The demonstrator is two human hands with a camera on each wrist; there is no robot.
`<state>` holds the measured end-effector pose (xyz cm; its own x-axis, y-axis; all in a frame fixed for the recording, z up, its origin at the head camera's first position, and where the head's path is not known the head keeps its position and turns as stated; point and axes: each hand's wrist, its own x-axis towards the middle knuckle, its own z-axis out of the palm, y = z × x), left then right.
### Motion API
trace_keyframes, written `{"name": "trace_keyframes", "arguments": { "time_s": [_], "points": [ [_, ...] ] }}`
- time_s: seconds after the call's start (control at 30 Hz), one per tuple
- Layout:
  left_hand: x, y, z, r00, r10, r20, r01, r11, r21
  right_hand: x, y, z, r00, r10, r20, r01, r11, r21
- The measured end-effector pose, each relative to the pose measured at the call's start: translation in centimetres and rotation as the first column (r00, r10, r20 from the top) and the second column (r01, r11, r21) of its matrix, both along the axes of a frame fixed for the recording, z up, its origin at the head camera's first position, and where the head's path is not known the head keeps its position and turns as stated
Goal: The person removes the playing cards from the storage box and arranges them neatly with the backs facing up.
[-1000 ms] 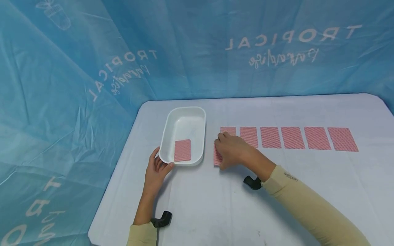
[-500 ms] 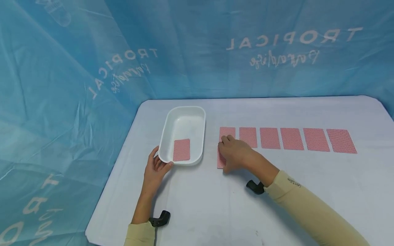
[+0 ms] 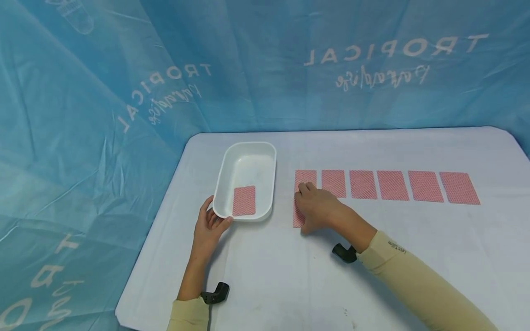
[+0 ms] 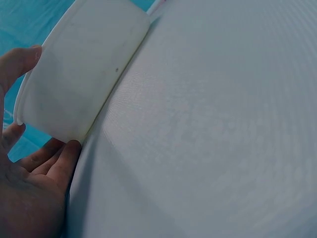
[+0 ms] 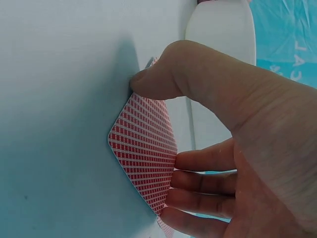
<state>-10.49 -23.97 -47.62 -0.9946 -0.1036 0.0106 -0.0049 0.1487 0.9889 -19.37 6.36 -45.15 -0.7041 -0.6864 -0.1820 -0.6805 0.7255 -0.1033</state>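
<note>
A white plastic tray stands on the table's left side, with one red-patterned playing card face down inside. My left hand grips its near left corner; in the left wrist view the thumb is on the rim and fingertips touch low on the wall. Right of the tray, my right hand holds another face-down playing card by its edges between thumb and fingers, at the table surface. That card lies just in front of the leftmost row card; the hand hides much of it.
Several more face-down cards continue the row rightward, from a near one to the far right one. A white cloth covers the table. Blue printed sheeting hangs behind and at the left.
My right hand has shifted slightly right and toward me with the playing card, then stayed nearly still. My left hand keeps its grip on the tray.
</note>
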Motion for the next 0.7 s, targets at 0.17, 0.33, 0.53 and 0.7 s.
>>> {"name": "trace_keyframes", "arguments": {
  "time_s": [0.17,0.33,0.53,0.7],
  "points": [
    [0.0,0.0,0.1,1.0,0.003,-0.007,-0.003,1.0,-0.005,0.1,0.0,0.0,1.0,0.004,0.012,-0.004,1.0,-0.001],
    [-0.1,0.0,0.1,1.0,0.004,-0.011,-0.004,1.0,0.003,0.0,0.0,0.2,1.0,-0.004,0.03,0.004,1.0,-0.001],
    [-0.1,0.1,0.0,1.0,0.003,-0.007,-0.003,1.0,-0.002,0.0,0.1,0.2,0.999,0.002,0.047,-0.002,1.0,-0.002],
    [-0.2,-0.3,-1.0,1.0,0.001,-0.011,-0.001,1.0,0.013,0.2,0.3,0.2,0.999,0.01,0.048,-0.009,1.0,-0.015]
  ]
}}
